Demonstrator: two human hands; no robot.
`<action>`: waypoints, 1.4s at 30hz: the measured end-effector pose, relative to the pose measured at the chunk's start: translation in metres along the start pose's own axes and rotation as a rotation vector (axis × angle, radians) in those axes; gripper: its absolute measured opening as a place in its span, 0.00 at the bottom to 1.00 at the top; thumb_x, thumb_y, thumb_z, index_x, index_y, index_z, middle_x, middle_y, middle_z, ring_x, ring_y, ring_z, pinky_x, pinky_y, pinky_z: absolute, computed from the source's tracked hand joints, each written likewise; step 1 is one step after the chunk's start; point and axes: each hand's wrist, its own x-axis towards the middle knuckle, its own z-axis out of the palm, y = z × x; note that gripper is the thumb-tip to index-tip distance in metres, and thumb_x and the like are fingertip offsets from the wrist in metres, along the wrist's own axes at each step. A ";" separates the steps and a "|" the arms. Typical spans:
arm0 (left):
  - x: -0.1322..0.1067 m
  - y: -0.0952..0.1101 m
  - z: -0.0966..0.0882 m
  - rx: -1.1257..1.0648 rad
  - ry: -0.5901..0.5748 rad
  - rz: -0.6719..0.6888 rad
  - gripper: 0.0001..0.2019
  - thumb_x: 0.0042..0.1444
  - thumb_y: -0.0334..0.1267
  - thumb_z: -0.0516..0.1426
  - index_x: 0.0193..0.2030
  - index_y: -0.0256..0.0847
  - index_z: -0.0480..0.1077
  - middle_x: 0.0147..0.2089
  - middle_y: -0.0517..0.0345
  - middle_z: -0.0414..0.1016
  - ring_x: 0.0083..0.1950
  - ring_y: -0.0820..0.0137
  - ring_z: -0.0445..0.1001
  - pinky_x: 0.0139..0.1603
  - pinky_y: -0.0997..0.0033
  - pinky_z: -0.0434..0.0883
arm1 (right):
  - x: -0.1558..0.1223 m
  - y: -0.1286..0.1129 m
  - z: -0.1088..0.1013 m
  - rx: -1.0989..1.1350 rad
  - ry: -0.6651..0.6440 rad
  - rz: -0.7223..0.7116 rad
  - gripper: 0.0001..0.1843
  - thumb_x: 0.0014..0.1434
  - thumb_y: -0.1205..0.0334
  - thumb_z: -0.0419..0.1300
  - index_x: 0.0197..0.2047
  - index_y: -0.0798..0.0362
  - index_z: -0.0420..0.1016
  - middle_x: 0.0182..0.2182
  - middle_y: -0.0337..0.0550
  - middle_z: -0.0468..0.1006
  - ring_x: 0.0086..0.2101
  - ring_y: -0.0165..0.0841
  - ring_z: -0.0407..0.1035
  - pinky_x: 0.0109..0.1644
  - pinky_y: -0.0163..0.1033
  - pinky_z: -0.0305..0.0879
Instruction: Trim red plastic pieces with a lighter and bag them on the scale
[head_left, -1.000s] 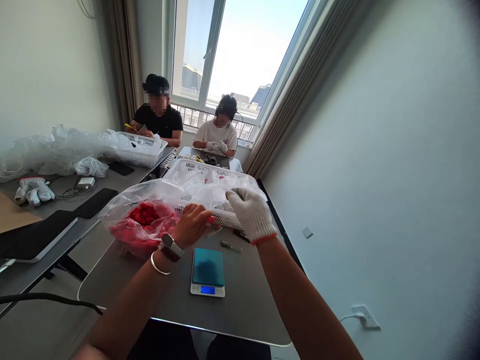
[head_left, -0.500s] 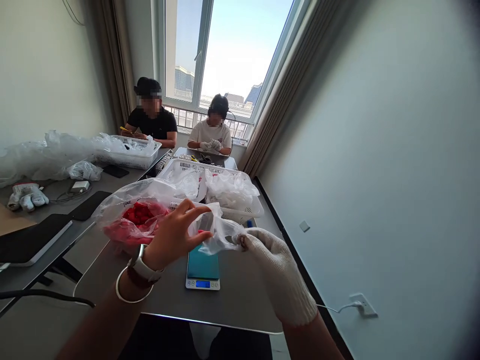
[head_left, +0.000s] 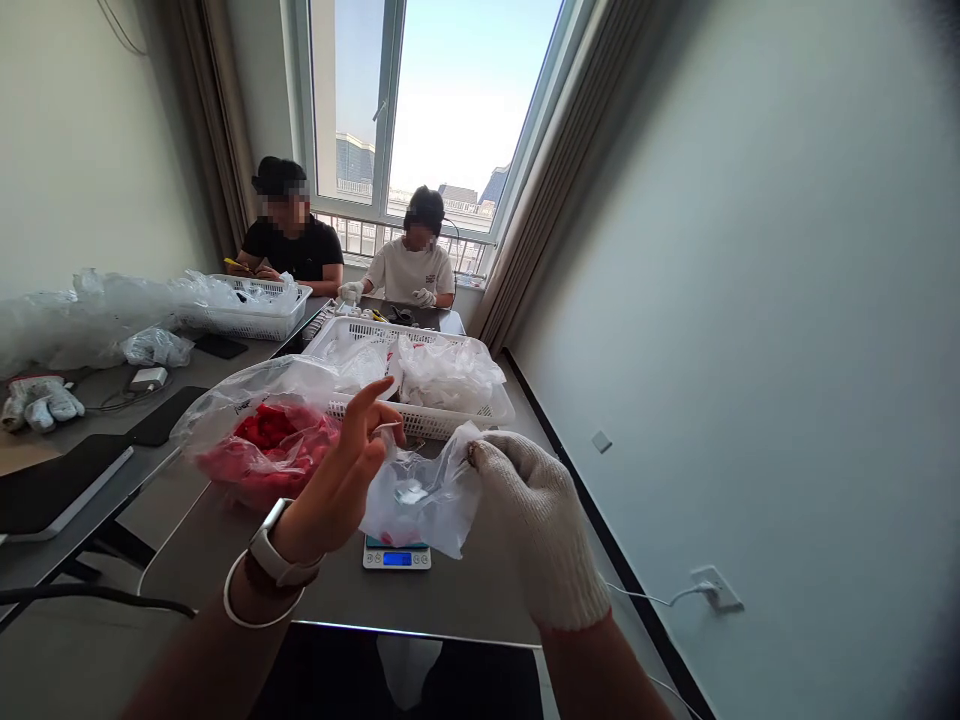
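A small clear plastic bag [head_left: 427, 505] hangs spread between my two hands, above a kitchen scale [head_left: 397, 559] with a lit blue display. My right hand [head_left: 536, 515], in a white knit glove, pinches the bag's right upper edge. At its left edge, my bare left hand [head_left: 337, 495] has the thumb and curled fingers on the plastic, while the index finger points up. The bag hides most of the scale's teal platform. To the left of my left hand lies a large clear bag [head_left: 274, 460] of red pieces, whose kind I cannot make out.
White baskets [head_left: 450, 412] with plastic bags stand behind the scale. Another basket [head_left: 259, 322] and heaped plastic [head_left: 90, 315] lie on the left table. Two people [head_left: 289, 240] sit by the window. A work glove [head_left: 41, 402] lies far left; a wall [head_left: 750, 350] rises at right.
The plastic bag has been spread wider and lowered over the scale. My left hand has turned upright, its fingers curling at the bag's edge. The far person's gloved hands have moved apart.
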 end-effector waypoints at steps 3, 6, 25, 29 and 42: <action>0.000 -0.003 0.002 -0.118 -0.079 -0.011 0.26 0.67 0.41 0.47 0.69 0.52 0.44 0.38 0.56 0.68 0.36 0.67 0.69 0.35 0.66 0.71 | -0.001 0.002 0.001 0.018 -0.028 -0.002 0.15 0.58 0.51 0.57 0.32 0.53 0.79 0.28 0.42 0.77 0.29 0.33 0.69 0.29 0.34 0.63; -0.002 0.000 0.008 -0.121 -0.135 -0.028 0.26 0.66 0.34 0.48 0.69 0.51 0.45 0.41 0.55 0.68 0.38 0.69 0.69 0.39 0.67 0.72 | -0.003 0.007 0.008 0.020 -0.140 0.009 0.15 0.59 0.51 0.57 0.34 0.52 0.79 0.28 0.41 0.78 0.29 0.33 0.69 0.29 0.34 0.63; -0.016 -0.012 0.029 0.237 -0.270 0.189 0.41 0.59 0.24 0.54 0.71 0.56 0.37 0.62 0.47 0.62 0.56 0.61 0.69 0.53 0.56 0.74 | 0.008 0.040 0.031 -0.101 -0.310 -0.091 0.12 0.61 0.56 0.56 0.36 0.52 0.78 0.32 0.40 0.79 0.34 0.33 0.72 0.38 0.36 0.67; -0.026 -0.018 0.032 0.148 -0.280 0.085 0.44 0.56 0.30 0.61 0.70 0.57 0.39 0.65 0.45 0.58 0.53 0.60 0.71 0.50 0.56 0.76 | 0.008 0.044 0.030 -0.208 -0.226 -0.232 0.10 0.62 0.61 0.56 0.35 0.51 0.78 0.33 0.40 0.78 0.36 0.33 0.72 0.42 0.37 0.67; -0.035 -0.043 0.024 -0.209 -0.057 -0.280 0.35 0.58 0.31 0.58 0.68 0.52 0.47 0.56 0.49 0.64 0.41 0.70 0.73 0.49 0.58 0.74 | 0.022 0.041 0.014 -0.197 -0.147 -0.183 0.09 0.62 0.60 0.56 0.39 0.50 0.78 0.36 0.41 0.80 0.37 0.33 0.73 0.42 0.36 0.69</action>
